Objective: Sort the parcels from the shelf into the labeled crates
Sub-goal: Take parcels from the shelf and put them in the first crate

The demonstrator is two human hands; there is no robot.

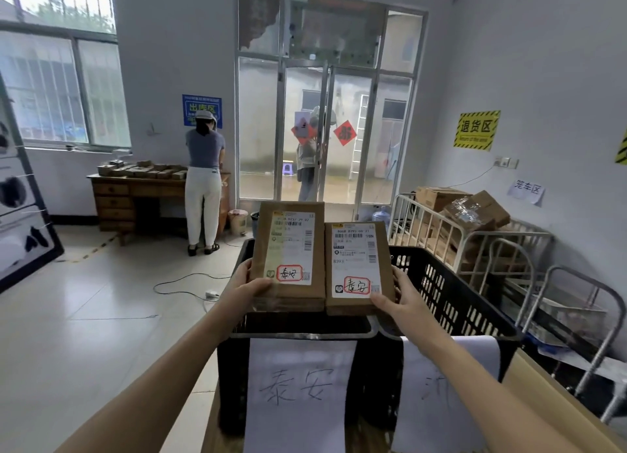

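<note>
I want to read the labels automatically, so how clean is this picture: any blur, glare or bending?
Head view: the parcel in the left hand and the parcel in the right hand are fairly sharp, red-circled handwriting legible, fine print soft; the crate's paper label is readable; wide-angle bending curves the window and walls; backlight from the glass door washes out the background.

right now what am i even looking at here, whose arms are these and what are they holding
This is one picture from a camera worn on a person's head, looking forward and down, so the two bare arms are the wearer's own. No machine is involved. The left hand holds one brown parcel, and the right hand holds a second parcel beside it. Both carry white shipping labels with the same handwritten word circled in red. They are held above a black crate whose paper sign shows that same word. A second black crate stands to its right. Another person stands at a desk in the background.
</note>
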